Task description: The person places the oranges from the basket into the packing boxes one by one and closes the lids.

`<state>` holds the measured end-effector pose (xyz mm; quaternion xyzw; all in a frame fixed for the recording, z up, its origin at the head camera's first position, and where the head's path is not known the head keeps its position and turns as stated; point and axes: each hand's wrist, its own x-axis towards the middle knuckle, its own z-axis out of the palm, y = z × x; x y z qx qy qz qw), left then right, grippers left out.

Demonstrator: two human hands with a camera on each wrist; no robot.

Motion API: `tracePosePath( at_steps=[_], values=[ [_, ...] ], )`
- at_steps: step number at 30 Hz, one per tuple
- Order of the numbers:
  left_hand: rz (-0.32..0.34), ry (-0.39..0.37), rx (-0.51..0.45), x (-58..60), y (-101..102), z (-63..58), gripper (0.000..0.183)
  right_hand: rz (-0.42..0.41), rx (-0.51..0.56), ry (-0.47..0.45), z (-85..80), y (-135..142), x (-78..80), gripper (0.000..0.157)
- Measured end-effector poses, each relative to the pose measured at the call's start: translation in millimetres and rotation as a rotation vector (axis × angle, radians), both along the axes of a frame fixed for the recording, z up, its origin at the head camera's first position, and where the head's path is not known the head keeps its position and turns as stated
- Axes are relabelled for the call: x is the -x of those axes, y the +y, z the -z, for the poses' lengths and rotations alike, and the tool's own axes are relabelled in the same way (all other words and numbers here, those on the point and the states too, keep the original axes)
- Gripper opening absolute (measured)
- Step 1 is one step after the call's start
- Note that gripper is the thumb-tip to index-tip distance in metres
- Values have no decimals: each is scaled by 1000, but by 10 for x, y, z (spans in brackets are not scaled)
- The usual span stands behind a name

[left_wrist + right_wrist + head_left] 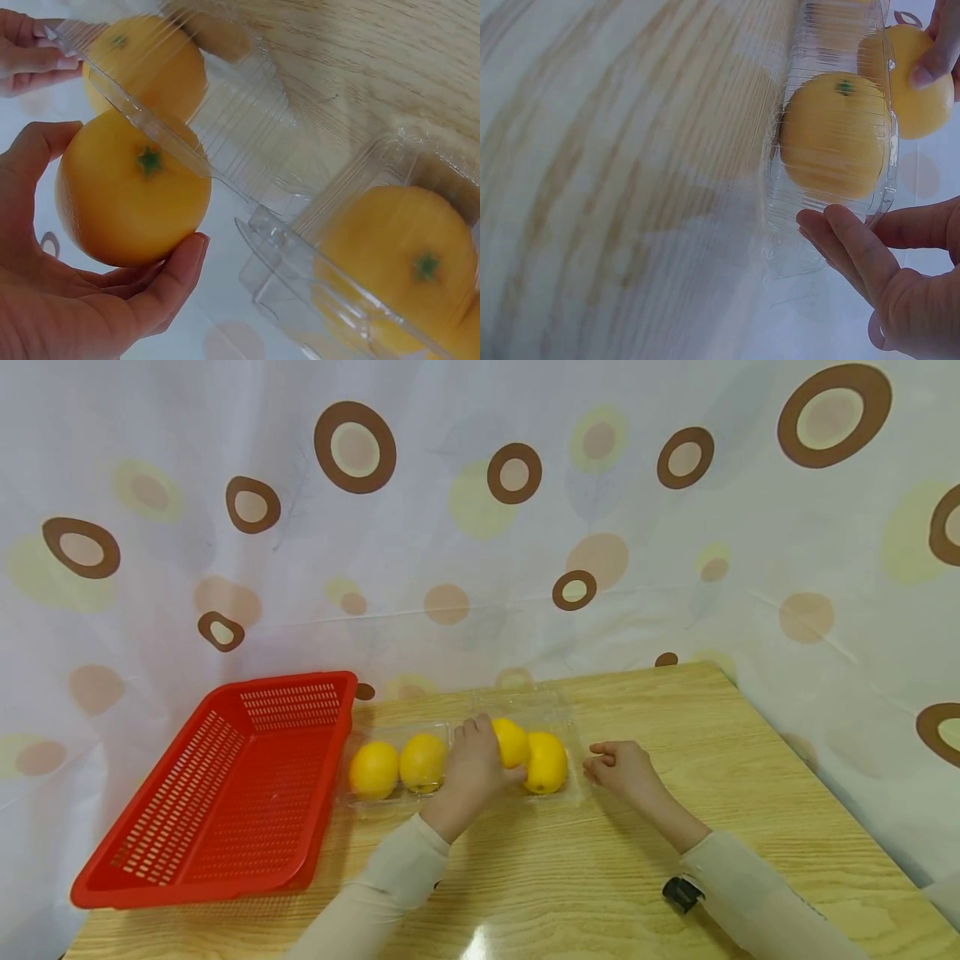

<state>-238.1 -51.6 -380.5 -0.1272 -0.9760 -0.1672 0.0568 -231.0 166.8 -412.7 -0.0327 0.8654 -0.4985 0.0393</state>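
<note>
My left hand [474, 764] grips an orange [131, 199] from the side, thumb and fingers spread round it. A green star-shaped stem mark shows on its skin. The fruit is at the rim of a clear plastic box [776, 251], beside another orange [832, 135] that sits inside. At the right end of this box, my right hand [622, 770] pinches the edge, its fingers along the outer wall and the thumb by the rim. To the left, a second clear box [375, 150] contains two oranges, the nearer one [423, 762] close by my left hand.
A red plastic basket [318, 810] with slotted sides stands on the left of the wooden table [540, 877]. The open box's clear lid [521, 700] lies back toward the patterned curtain [450, 543] behind the table. A black band [681, 893] is at the right sleeve.
</note>
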Motion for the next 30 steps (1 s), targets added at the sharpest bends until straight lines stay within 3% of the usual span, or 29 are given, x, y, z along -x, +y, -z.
tracePosePath(
  at_steps=[8, 22, 30],
  values=[
    [7, -22, 18, 7, 27, 50, 79, -3, 3, -4, 11, 5, 1, 37],
    [-6, -10, 138, 23, 84, 170, 84, -4, 6, -5, 10, -7, -7, 37],
    [-27, -32, 98, 12, 114, 168, 84, 5, -4, 7, 17, 0, 4, 38]
  ],
)
